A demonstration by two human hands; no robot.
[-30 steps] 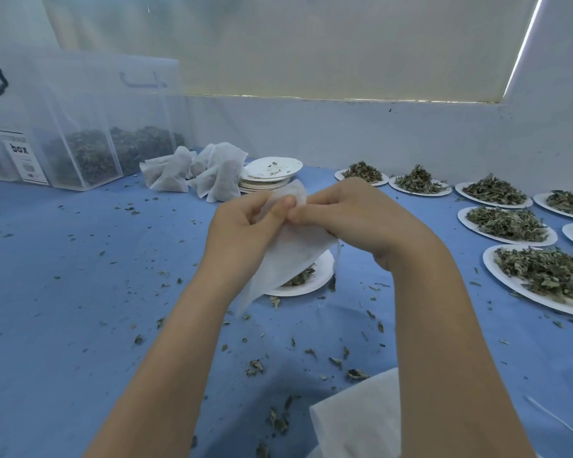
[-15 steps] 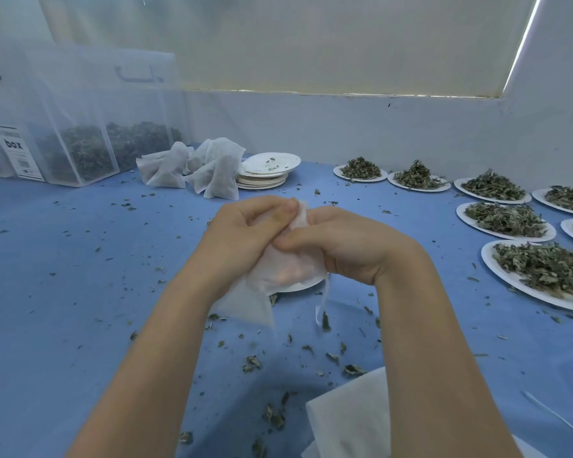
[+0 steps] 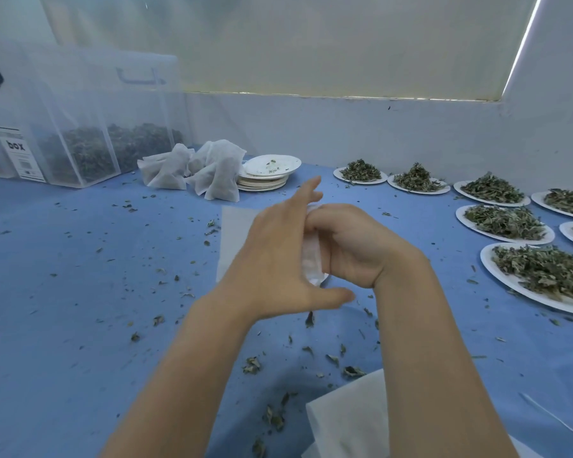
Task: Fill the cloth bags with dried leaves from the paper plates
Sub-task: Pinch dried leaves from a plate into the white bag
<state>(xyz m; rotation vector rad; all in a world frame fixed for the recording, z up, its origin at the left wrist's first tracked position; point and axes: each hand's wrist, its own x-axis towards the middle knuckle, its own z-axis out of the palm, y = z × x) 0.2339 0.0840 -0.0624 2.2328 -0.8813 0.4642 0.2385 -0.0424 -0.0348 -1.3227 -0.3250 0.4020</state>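
Note:
My right hand grips a white cloth bag in its curled fingers above the blue table. Just left of it is my left hand, fingers straight and spread, thumb stretched out below the bag. A pale, blurred white cloth shows behind my left hand; I cannot tell whether it belongs to the same bag. Several paper plates heaped with dried leaves lie at the right. My hands hide whatever sits under the bag.
A pile of filled cloth bags and a stack of empty paper plates sit at the back. A clear plastic box with leaves stands far left. Flat white bags lie near me. Leaf crumbs litter the blue table.
My left hand let go of the bag and opened, its fingers now straight. My right hand kept hold of the bag and bunched it in its fist.

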